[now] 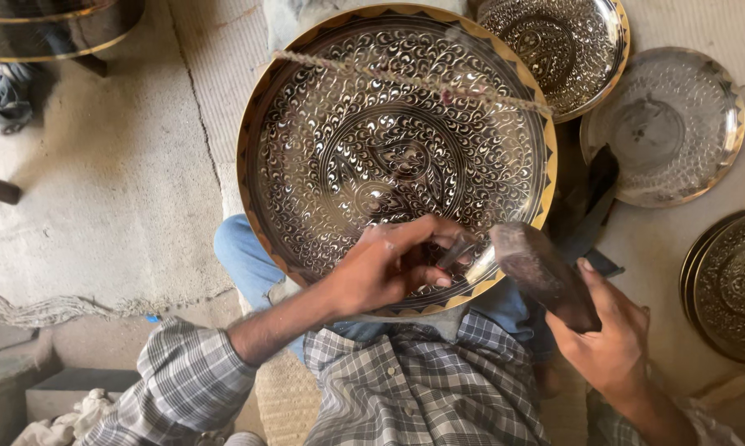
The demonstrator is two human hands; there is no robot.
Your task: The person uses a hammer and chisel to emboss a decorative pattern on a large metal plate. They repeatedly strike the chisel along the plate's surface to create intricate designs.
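Note:
A large round engraved metal plate (323,107) with a gold rim and dark patterned face rests tilted on my lap. My left hand (389,264) lies on its lower part, pinching a small metal chisel (463,248) against the surface. My right hand (607,334) grips a wooden mallet (541,272), whose head is right beside the chisel's end. A twisted cord (405,78) crosses over the plate's upper half.
Other engraved plates lie on the floor: one at the top right (566,45), a silvery one (665,124) beside it, and a stack at the right edge (731,285). A dark tool (591,202) lies between them. Worn matting covers the floor at left.

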